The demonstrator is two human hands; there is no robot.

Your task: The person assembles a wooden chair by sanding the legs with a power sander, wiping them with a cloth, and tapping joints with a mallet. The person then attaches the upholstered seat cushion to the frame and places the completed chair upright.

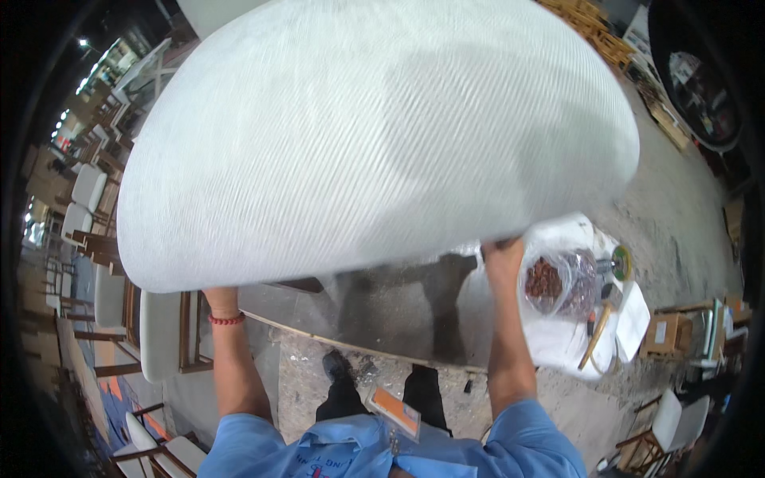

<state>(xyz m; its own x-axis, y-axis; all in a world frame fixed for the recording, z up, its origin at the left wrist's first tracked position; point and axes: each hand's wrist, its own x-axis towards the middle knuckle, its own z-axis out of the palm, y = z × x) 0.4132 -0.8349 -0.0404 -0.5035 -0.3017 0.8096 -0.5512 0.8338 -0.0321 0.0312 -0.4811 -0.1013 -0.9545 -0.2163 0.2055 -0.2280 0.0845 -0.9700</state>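
A large white rounded panel (pixel 358 151) with fine ribbed lines across its face is held up in front of me, filling the upper middle of the view. My left hand (pixel 221 297), with a red beaded bracelet at the wrist, grips its lower left edge. Further right, my right hand (pixel 503 253) holds the lower right edge. The fingers of both hands are mostly hidden behind the panel. Below it shows a dark grey work surface (pixel 390 315) with a thin pale edge, and shadows fall across it.
At right, a clear plastic bag of reddish-brown pieces (pixel 546 285) sits on white sheeting (pixel 550 342), beside a round green-rimmed disc (pixel 621 263) and a wooden-handled tool (pixel 595 334). White-padded chairs (pixel 159 334) crowd the left. A cardboard box (pixel 668 334) stands far right.
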